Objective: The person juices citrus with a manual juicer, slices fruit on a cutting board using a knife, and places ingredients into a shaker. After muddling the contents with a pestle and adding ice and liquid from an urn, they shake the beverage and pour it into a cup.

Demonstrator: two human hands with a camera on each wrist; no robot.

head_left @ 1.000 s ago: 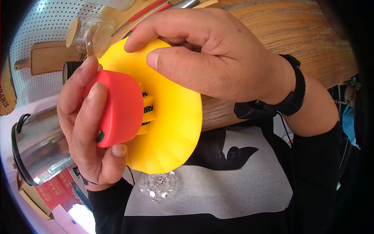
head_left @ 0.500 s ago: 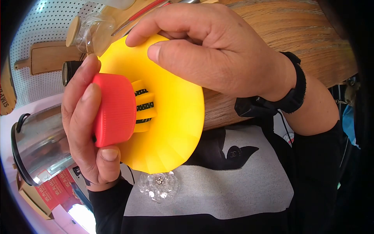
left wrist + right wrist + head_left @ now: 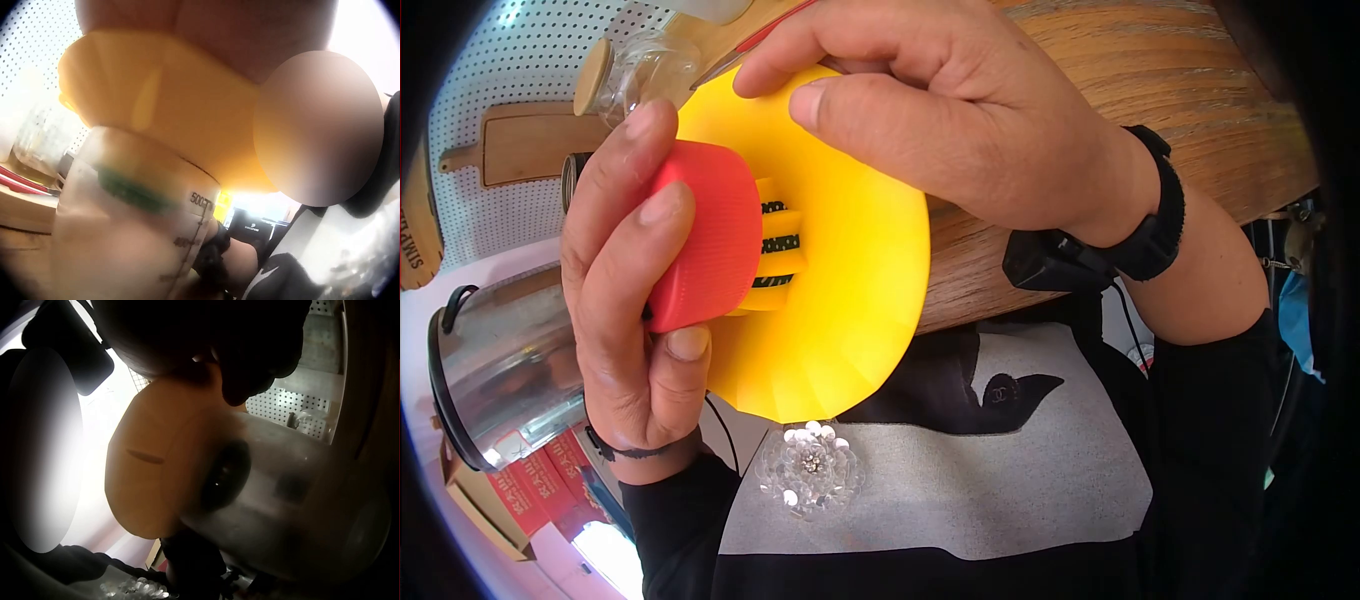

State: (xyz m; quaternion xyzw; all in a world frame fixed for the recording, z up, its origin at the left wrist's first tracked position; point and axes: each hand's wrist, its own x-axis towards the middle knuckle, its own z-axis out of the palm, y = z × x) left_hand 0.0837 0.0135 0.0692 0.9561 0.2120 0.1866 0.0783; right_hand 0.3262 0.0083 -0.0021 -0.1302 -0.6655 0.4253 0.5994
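From head height we are looking steeply down and very close at the yellow funnel [image 3: 840, 270]. At the left wrist we are peering up from beneath it, almost touching a measuring cup [image 3: 131, 231]. At the right wrist we are looking up likewise, sharing that funnel and cup.

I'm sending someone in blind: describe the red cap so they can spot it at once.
Start at the big yellow funnel-shaped lid held up in front of the person's chest. The red cap sits at its middle, gripped by the left hand. It is the only red, finely ribbed round piece on the yellow.
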